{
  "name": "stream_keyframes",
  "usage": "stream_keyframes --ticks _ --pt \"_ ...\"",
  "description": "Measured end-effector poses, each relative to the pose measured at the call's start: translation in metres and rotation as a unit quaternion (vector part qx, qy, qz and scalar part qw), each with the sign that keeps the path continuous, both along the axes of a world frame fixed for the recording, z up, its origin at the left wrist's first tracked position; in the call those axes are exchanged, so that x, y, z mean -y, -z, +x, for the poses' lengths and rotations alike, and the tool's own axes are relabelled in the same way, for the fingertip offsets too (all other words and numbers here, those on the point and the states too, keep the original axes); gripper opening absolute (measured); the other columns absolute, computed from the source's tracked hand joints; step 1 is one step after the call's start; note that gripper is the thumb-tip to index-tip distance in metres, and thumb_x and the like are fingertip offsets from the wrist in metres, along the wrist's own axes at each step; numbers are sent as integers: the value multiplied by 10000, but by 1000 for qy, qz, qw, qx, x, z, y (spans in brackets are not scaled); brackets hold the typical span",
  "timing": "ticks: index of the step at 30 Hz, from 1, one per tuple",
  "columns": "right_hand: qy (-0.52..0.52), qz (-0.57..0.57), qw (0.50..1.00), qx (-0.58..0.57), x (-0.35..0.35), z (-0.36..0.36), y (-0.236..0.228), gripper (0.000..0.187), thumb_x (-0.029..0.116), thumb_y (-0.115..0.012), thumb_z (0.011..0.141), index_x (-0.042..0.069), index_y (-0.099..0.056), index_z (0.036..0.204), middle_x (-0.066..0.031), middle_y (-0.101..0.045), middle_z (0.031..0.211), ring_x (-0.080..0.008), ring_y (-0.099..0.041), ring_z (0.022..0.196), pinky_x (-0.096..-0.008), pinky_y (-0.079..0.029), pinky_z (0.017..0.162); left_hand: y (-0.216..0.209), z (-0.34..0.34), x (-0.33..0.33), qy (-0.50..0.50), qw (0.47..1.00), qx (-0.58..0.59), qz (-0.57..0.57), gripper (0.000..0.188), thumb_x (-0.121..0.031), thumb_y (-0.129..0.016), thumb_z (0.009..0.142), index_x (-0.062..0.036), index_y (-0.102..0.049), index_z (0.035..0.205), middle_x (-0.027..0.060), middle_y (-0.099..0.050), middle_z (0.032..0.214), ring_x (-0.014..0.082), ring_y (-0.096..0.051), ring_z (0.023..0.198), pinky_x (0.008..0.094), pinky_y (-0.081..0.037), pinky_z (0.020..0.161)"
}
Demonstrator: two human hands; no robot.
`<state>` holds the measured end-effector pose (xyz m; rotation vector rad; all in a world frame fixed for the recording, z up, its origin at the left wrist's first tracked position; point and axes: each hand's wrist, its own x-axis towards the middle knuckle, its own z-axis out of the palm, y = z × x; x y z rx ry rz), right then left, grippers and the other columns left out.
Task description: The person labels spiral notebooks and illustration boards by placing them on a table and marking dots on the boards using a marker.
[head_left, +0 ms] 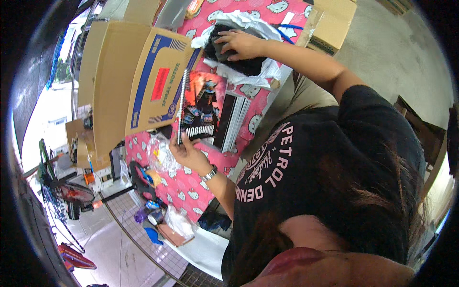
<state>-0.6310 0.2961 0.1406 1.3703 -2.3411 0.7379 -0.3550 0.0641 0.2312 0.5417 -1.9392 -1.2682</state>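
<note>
My left hand [190, 154], with a metal watch on the wrist, grips the lower edge of a spiral notebook [203, 103]. Dark armoured figures on an orange-red background fill its cover, and the silver wire coil runs along its left side. Farther off, my right hand [240, 45] lies with fingers spread over black material [248, 66] inside an opened white plastic bag [267, 79]. What that black material is, I cannot make out. Beside the notebook, toward my body, sits a stack [234, 122] with a black side and white edges.
An open cardboard box [143, 81] stands left of the notebook on a pink cat-patterned tablecloth [184, 189]. Clear plastic [161, 153] and a tape dispenser [143, 177] lie nearer. Another carton [334, 24] is at far right. A fan [74, 193] stands at left.
</note>
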Motion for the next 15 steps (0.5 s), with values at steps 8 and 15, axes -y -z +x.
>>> stream_keyframes --ticks 8,15 --pt "385 33 920 62 -148 12 67 461 323 -690 787 61 -612 1159 -119 -581 1238 -350 -550 1106 -454 -456 920 -5 10 -9 -50 998 14 30 208 -150 -556 954 45 -533 1020 111 -556 934 120 -503 526 226 -507 389" --pt "417 155 887 126 -129 18 63 635 444 -694 758 132 -536 1288 -161 -579 1168 -356 -526 1113 -490 -442 910 -10 18 -32 10 1000 6 0 275 -111 -603 925 44 -522 1137 117 -553 983 148 -590 681 233 -541 448"
